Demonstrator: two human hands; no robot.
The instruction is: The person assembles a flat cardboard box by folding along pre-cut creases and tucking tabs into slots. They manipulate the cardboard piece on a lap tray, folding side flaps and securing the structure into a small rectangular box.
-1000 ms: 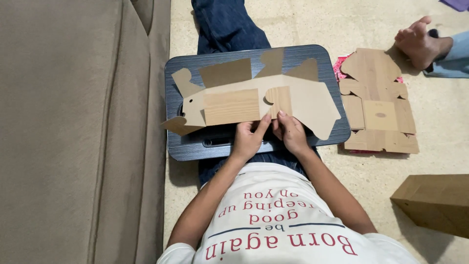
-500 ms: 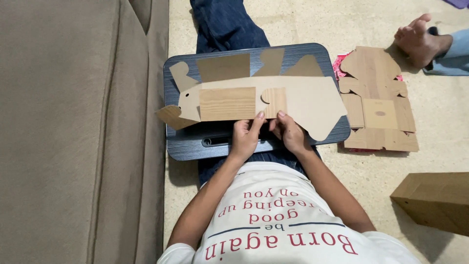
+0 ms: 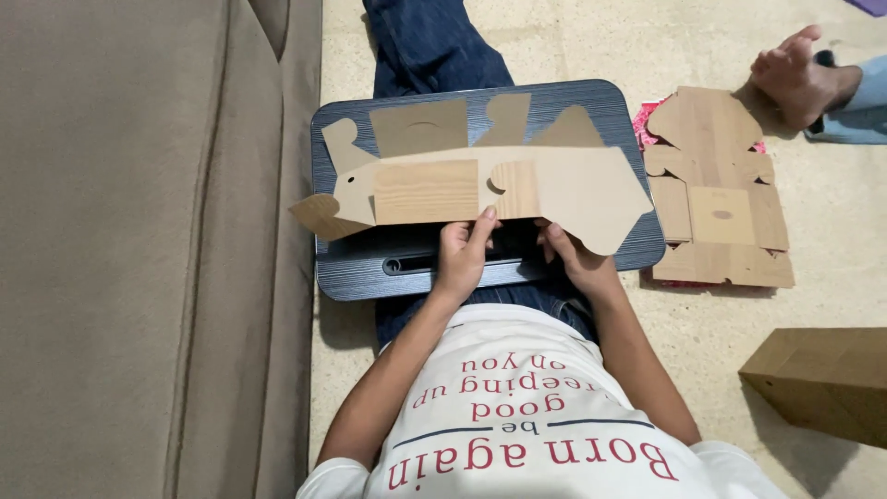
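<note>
Both hands pinch the near edge of a long cardboard cutout (image 3: 517, 189) lying across a dark lap tray (image 3: 370, 268): left hand (image 3: 460, 254) near its middle, right hand (image 3: 577, 259) just right of it.

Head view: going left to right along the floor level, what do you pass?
Grey-brown sofa → dark lap tray carrying the long cardboard cutout, held by the left hand then right hand → flat cardboard sheets → another person's foot.
</note>
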